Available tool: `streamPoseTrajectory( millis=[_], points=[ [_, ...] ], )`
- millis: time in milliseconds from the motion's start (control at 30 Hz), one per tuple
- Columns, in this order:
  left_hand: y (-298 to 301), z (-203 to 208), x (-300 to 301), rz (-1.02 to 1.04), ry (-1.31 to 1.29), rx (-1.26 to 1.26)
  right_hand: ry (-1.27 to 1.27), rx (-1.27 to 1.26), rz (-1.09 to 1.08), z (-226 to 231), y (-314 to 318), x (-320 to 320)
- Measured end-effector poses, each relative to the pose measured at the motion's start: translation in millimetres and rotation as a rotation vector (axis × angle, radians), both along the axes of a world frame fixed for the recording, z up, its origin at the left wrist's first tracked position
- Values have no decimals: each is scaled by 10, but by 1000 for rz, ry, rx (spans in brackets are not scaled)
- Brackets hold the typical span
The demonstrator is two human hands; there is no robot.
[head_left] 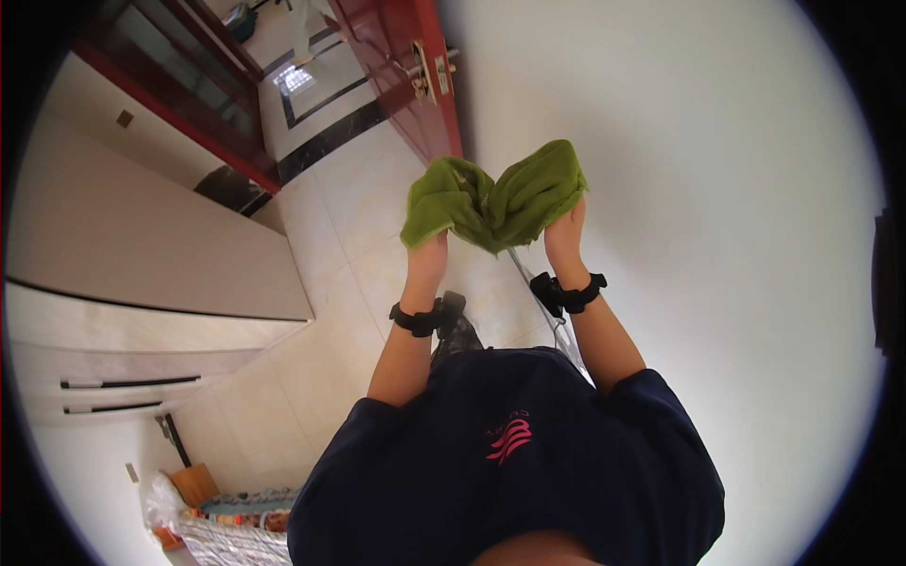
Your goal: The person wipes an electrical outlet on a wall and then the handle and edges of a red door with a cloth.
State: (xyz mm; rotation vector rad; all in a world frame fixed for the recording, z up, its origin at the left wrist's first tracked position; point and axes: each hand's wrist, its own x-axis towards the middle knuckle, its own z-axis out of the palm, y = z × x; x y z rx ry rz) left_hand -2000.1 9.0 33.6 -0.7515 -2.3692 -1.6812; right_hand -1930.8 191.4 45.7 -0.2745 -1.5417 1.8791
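Note:
A green cloth [495,203] is held up in the air in front of me, bunched and sagging in the middle between my two hands. Its left end wraps over my left hand [429,250], so only the part near the wrist shows. On the other side, the cloth covers most of my right hand [567,231], leaving the wrist and edge of the palm in sight. The fingers of both hands are hidden beneath the fabric, which both hands carry. Each wrist wears a black strap with a small black box, the left strap [415,321] and the right strap [578,297].
A red door [401,80] with a metal handle stands ajar ahead, beside a white wall [708,189] on my right. Pale cabinets [170,217] with dark-handled drawers line the left. A bed [231,538] lies behind at lower left. The tiled floor [326,255] leads to the doorway.

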Motion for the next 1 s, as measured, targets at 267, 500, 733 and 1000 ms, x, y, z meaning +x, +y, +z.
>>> streamPoseTrajectory(
  millis=[267, 500, 733, 1000],
  points=[
    [-115, 114, -1552, -532, -647, 933, 150, -66, -136, -71, 65, -1268],
    [12, 136, -2340, -552, -706, 935, 161, -42, -229, 49, 28, -2313],
    [235, 361, -3150, -443, -503, 743, 264, 533, -431, 359, 222, -3359],
    [753, 747, -3606, -447, -229, 611, 231, 529, -494, 584, 360, -3873]
  ],
)
